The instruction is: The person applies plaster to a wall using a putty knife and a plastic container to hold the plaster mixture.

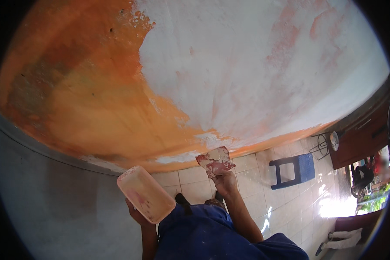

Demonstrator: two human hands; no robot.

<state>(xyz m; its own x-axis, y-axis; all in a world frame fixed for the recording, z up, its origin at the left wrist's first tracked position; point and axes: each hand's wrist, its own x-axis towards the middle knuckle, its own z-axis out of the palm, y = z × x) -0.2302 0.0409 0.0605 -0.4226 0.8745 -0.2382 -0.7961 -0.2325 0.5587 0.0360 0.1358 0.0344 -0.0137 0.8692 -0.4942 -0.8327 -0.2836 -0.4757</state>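
My left hand (136, 214) grips the near left side of a pale peach, rectangular plastic tub (146, 195); most of the fingers are hidden behind it. Pinkish smears and a few dark specks mark the tub. To the right, my right hand (225, 183) is closed around the lower end of a flat putty spreader (216, 160), crusted with reddish and whitish filler. The spreader is held up near the foot of the wall (238, 65); whether it touches cannot be told. White filler with pink patches covers the wall's right part, while orange paint (99, 104) shows at left.
A blue plastic stool (305, 168) stands on the pale tiled floor (247, 167) at right. Beyond it are a dark wire stand (320, 146), a brown wooden panel (359, 141) and a bright doorway with a blurred person in red. A grey wall (65, 195) borders the left.
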